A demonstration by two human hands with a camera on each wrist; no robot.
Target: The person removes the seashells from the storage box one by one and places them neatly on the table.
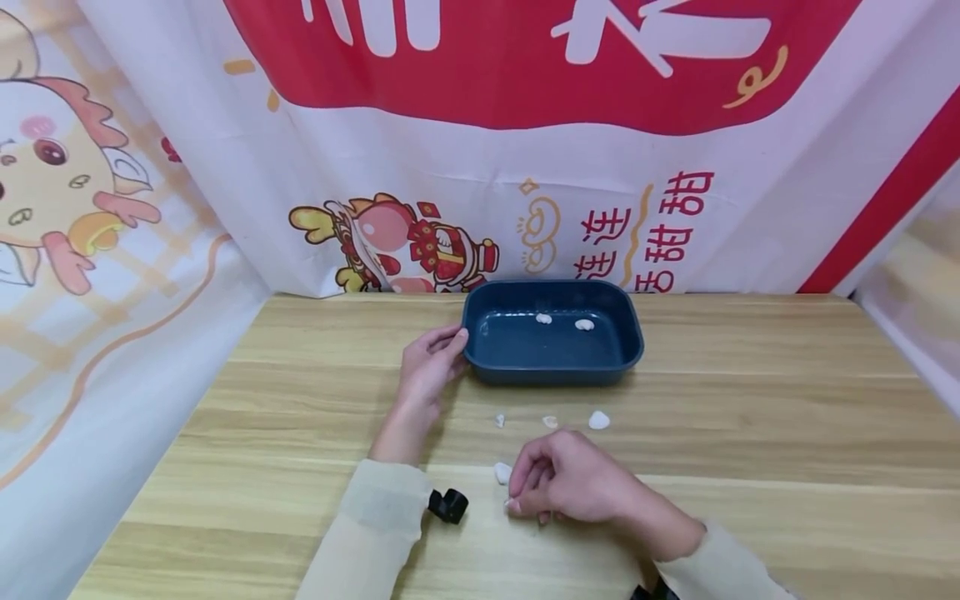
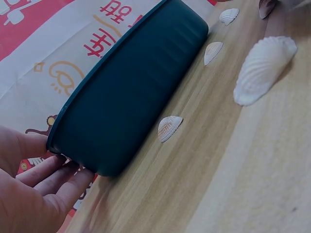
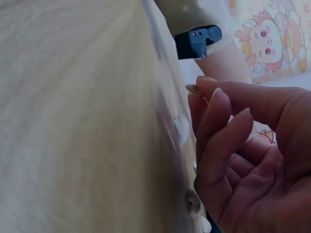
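- Right hand [image 1: 573, 482] pinched 1 small shell [image 3: 193, 89] toward the near side of the table [image 1: 780, 433].
- It seemed light, stiff and brittle, best taken gently by its edges.
- Left hand [image 1: 431, 364] gripped the far blue bin [image 1: 551, 377] by its left rim.
- 2 white shells [image 1: 584, 325] lay inside.

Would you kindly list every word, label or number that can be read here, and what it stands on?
"连连", in red on the hanging cloth.
"甜甜", in red on the same cloth; the character beneath is cut off, uncertain.
Large white characters on the cloth's red panel: cut off, unreadable.
Blue tray: none visible.
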